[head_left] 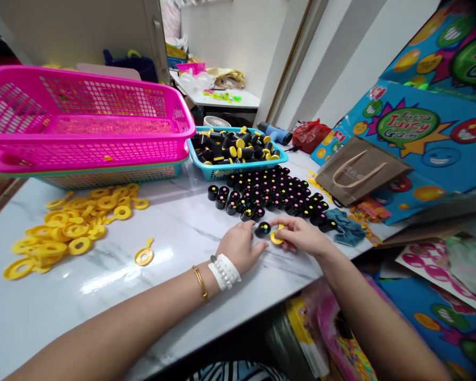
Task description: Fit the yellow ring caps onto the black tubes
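Note:
On the marble-patterned table, my left hand [240, 246] rests beside a small black cup [262, 229] with coloured bits inside. Its thumb is stretched out apart from the fingers, whose tips are at the cup's left edge. My right hand [299, 235], just right of the cup, pinches a round yellow cap [276, 236] between thumb and fingers. Behind both hands stand rows of similar black cups [262, 193], with pink and yellow bits in them. One yellow ring with a tab [144, 256] lies alone, left of my left hand.
A heap of yellow rings [71, 225] covers the left side. Behind it stand stacked pink baskets [91, 138]. A blue basket [238, 170] holds black cylinders with yellow caps. At right are a brown paper bag [360, 169], a blue cloth [344, 227] and printed gum boxes [424, 132].

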Demonstrator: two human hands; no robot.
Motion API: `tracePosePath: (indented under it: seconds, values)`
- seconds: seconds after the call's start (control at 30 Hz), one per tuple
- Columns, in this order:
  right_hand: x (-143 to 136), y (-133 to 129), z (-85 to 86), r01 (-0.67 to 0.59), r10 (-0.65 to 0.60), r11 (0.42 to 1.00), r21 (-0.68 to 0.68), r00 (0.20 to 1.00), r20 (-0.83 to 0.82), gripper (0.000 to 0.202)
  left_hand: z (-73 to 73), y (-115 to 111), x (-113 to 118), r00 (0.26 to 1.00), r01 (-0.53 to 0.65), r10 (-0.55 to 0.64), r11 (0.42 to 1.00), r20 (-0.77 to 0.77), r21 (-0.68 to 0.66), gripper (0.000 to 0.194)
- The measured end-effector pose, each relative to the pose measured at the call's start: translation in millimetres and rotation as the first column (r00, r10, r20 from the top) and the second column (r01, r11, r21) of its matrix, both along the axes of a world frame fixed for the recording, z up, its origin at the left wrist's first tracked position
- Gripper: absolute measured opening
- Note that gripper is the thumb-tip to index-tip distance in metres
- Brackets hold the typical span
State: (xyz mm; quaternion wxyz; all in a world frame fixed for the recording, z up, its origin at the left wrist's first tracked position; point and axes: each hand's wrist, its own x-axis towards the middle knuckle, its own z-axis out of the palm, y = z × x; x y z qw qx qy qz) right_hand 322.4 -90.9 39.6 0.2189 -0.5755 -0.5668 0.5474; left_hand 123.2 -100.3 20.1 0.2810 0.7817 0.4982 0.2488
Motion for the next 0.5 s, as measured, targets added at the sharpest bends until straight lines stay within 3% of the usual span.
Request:
tracePosePath:
  seconds: [0.1, 0.2, 0.3, 0.4, 0.47, 0.5]
  values:
    - [-17.1, -26.5, -0.2, -0.053, 0.052, 0.999, -0.013, 0.998, -0.035, 0.037, -0.4, -5.4, -8.2, 0.999, 0.032, -0.032, 0.999, -0.035, -0.012, 0.03]
    - [-27.4, -45.6, 3.3, -0.017, 0.019, 1.0, 0.022, 0.994, -0.104, 0.034, 0.1, -20.7, -28.7, 0.992, 0.081, -0.083, 0.996, -0.095, -0.021, 0.019]
    - [-32.5, -51.3, 7.0, 0.048, -0.026, 0.983, 0.179, 0.992, -0.122, 0.024, 1.8, -38.9, -50.4, 0.99, 0.093, -0.094, 0.996, -0.109, -0.013, 0.017]
    - [-35.5, -50.5, 1.9, 0.085, -0.077, 0.889, 0.45, 0.996, -0.036, 0.017, 2.3, -50.4, -62.1, 0.994, 0.077, -0.078, 0.997, -0.082, -0.012, 0.018]
    - [-34.3, -51.1, -6.0, 0.064, -0.082, 0.867, 0.494, 0.996, 0.016, 0.017, 1.3, -52.5, -63.8, 0.995, 0.073, -0.073, 0.997, -0.062, -0.007, 0.02]
    - [-32.4, -52.3, -10.0, 0.055, -0.07, 0.889, 0.454, 0.997, 0.018, 0.019, 0.8, -52.2, -63.6, 0.996, 0.074, -0.074, 0.997, -0.057, -0.004, 0.021]
